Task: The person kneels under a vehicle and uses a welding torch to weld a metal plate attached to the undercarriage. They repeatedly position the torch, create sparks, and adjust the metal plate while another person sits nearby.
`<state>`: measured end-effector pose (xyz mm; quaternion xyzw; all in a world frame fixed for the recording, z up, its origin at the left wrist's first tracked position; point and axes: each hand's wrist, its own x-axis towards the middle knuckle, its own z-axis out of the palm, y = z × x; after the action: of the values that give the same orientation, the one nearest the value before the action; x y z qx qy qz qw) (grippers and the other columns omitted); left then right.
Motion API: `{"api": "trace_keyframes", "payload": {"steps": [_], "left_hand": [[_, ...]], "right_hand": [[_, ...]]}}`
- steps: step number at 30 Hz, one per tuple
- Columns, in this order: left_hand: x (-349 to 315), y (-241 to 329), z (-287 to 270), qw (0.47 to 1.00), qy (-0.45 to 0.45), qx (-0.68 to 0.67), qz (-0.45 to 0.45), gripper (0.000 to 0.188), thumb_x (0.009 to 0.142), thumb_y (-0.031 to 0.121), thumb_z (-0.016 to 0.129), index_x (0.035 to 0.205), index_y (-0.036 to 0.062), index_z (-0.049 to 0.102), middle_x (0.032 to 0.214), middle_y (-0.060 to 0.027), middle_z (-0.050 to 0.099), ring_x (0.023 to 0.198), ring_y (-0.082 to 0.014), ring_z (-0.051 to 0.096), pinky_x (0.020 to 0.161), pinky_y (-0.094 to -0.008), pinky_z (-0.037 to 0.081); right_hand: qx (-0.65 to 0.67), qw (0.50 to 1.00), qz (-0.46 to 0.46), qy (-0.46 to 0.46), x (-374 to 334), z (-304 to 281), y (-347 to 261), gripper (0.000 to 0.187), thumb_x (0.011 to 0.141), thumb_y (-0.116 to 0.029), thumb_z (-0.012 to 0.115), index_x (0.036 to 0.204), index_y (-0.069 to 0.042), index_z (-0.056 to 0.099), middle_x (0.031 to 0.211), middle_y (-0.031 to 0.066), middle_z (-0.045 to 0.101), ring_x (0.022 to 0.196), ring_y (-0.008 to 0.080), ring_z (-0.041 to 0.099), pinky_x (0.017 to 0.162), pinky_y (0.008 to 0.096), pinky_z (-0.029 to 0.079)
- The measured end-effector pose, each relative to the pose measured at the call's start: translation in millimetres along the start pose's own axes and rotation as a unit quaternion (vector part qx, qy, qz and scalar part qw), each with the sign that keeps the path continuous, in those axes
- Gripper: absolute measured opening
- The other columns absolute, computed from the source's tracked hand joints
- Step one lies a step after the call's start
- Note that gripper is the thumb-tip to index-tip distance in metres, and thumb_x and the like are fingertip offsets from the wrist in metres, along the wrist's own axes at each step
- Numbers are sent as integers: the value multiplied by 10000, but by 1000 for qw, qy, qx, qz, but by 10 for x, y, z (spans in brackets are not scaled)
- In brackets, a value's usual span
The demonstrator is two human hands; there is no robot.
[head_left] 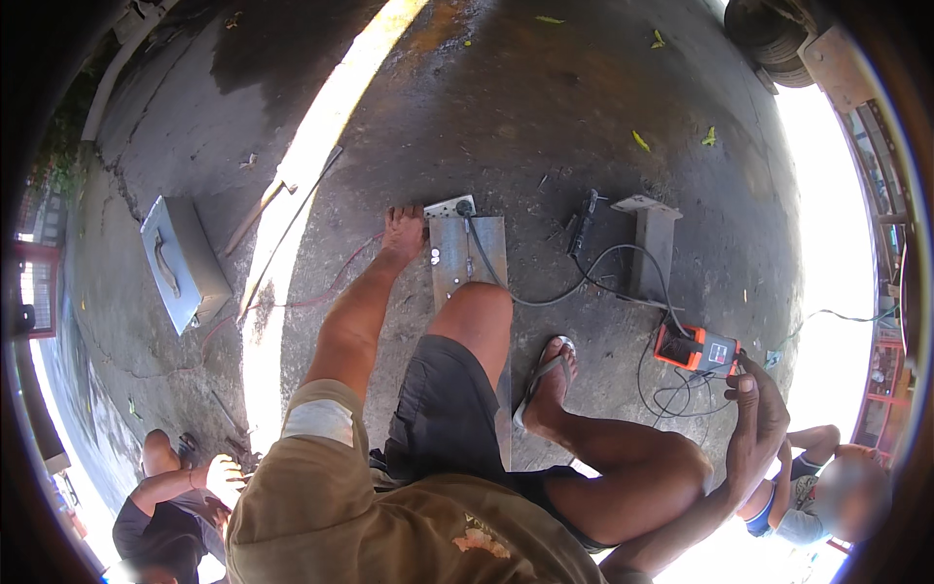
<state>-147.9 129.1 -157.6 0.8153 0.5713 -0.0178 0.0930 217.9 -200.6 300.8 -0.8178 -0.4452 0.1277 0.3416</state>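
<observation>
My left hand [405, 232] is closed, its fingers bent down at the left end of a small perforated metal plate [444, 208]. That plate lies across the far end of a long metal beam [486, 237], which runs back under my bent knee. A dark clamp [465, 206] with a black cable sits at the plate's right end. To the right, my right hand [759, 414] reaches an orange and grey welding machine [696, 349]. Its thumb and fingers are drawn together at the machine's near right end; what they pinch is hidden.
A black electrode holder [584, 224] rests beside a short steel channel [654, 251]. Cables [525, 300] loop across the concrete. At left stand a grey metal box [185, 263] and a wooden-handled tool [255, 219]. Two other people [180, 501] are near the lower corners.
</observation>
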Motion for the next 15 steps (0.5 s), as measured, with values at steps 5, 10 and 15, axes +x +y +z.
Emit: {"api": "trace_keyframes", "payload": {"steps": [5,10,15], "left_hand": [[385,-233,-284,998,45,-14,-49,574,935,373,741,1330,-21,606,1301,-228,652,1314,-406,581,1167,-544,390],[673,-589,-553,992,56,18,-113,573,920,442,754,1266,-8,675,1261,-215,695,1266,-399,629,1163,-552,403],[569,-1204,-739,968,-35,-25,-249,454,921,442,749,1173,64,748,1204,-188,748,1167,-363,718,1004,-521,543]], "right_hand": [[-20,999,25,-28,-73,-54,17,450,1066,-338,660,1286,51,717,978,154,745,894,205,677,817,332,542],[-30,998,45,-27,-195,-78,10,456,1048,-339,685,1286,49,718,969,157,751,915,205,682,832,340,545],[-72,995,58,-22,-96,-1,-127,402,1012,-285,727,1249,40,742,1018,165,787,941,213,707,889,364,541]]}}
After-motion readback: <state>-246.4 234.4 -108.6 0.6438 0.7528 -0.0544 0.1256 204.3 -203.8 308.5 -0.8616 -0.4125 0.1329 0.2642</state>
